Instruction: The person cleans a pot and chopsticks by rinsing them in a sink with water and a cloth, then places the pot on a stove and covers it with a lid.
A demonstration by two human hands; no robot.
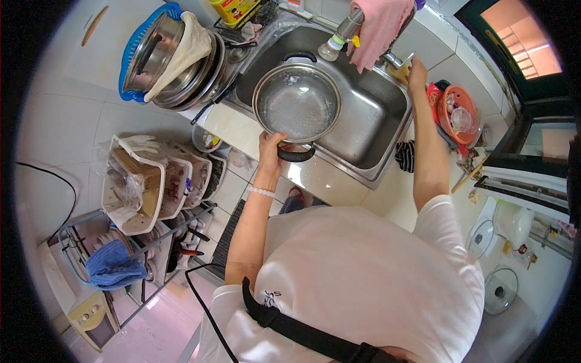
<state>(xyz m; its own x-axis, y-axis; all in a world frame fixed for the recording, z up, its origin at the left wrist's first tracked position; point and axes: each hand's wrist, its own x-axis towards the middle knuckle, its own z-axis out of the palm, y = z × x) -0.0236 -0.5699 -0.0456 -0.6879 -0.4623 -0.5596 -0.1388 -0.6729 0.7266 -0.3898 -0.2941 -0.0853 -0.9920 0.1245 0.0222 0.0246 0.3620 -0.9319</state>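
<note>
My left hand [271, 152] grips the near black handle of a steel two-handled pot [297, 102], its thumb near the rim. The pot is over the left part of a stainless-steel sink [363, 131]; what looks like clear water or a glassy surface shows inside it. My right hand [416, 75] is raised at the sink's far right corner, beside a yellowish thing [400, 71] near the wall fitting; its exact grip is unclear. A faucet [338, 38] with a white-and-green nozzle points over the sink, and a pink towel [379, 31] hangs over it.
Left of the sink stand stacked steel basins [199, 81] and a blue basket [129, 54]. An orange colander [458, 113] is on the right, near a striped cloth [405, 156]. White bins [131, 222] and a metal rack [168, 236] stand at lower left. Glass lids [500, 290] are at right.
</note>
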